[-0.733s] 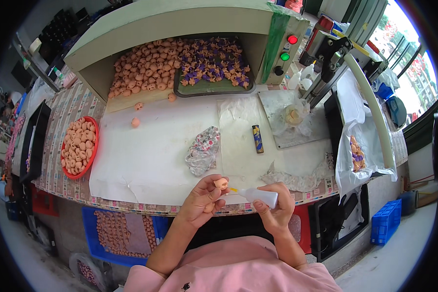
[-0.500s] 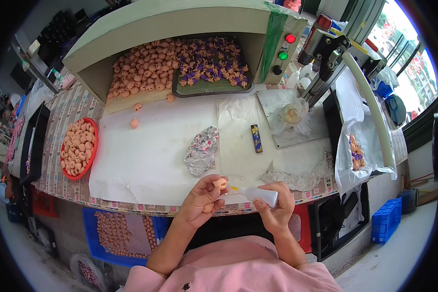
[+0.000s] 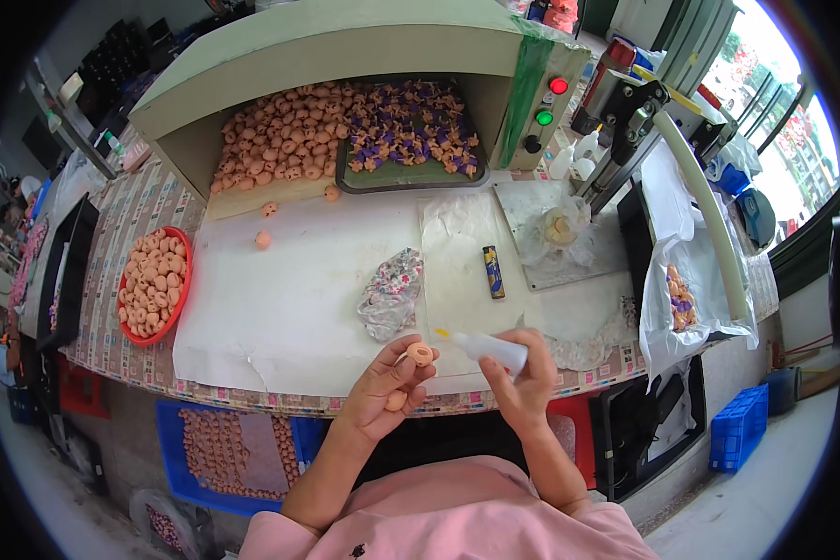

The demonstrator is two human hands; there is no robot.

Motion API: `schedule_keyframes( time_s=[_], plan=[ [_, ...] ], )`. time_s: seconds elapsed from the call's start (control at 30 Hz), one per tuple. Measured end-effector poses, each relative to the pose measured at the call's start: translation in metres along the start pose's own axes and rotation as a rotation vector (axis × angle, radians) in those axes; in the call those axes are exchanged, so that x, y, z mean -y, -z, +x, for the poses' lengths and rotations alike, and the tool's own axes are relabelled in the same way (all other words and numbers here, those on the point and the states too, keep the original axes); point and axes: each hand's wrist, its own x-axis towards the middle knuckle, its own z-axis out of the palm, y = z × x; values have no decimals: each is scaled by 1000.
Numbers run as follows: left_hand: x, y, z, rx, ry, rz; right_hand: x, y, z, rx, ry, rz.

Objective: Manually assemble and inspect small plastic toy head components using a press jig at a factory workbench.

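Note:
Between the fingertips of my left hand [image 3: 383, 385] is a small peach-coloured doll head [image 3: 421, 354], with an opening facing up and right. A second peach piece [image 3: 397, 400] is tucked in the same palm. My right hand [image 3: 526, 378] grips a white squeeze bottle [image 3: 491, 349]. Its yellow tip [image 3: 442, 333] points left, just above and apart from the doll head. Beyond my hands, a crumpled floral cloth in clear plastic [image 3: 391, 294] lies on the white sheet [image 3: 280, 308]. A dark blue and yellow tube [image 3: 492, 272] lies to its right.
A box-like machine [image 3: 345, 47] at the back shelters a heap of doll heads [image 3: 285, 131] and a tray [image 3: 411, 185] of purple-and-peach figures. A red basket [image 3: 185, 289] of peach pieces stands left. A lever press [image 3: 625, 159] rises at right, beside a plastic-lined bin [image 3: 658, 322].
The bottle has lifted and its tip has drawn away from the doll head. My left fingers have turned the head so its opening faces more upward.

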Motion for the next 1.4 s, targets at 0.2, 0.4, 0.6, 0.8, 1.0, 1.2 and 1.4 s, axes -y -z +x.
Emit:
schedule_keyframes(
  time_s=[0.2, 0.4, 0.6, 0.8, 1.0, 1.2, 1.4],
  plan=[
    [-5, -7, -13, 1, 13, 29, -20, -51, 36, 121, 20, -80],
    [-16, 3, -29, -12, -41, -9, -21, -65, 73, 293, 120, -262],
    [-29, 4, -41, -17, -56, -46, -29, -85, 167, 129, 307, -373],
    [-38, -8, -52, -17, -34, -83, -48, -149, 258, 153, 406, -565],
    [-47, -8, -69, 52, -55, -147, -42, -187, 284, 312, 108, -841],
    [-57, -5, -68, 21, -64, -144, -41, -153, 251, 129, 254, -395],
    [-49, -12, -41, 31, -52, -95, 26, -74, 134, 480, -279, 380]
  ],
)
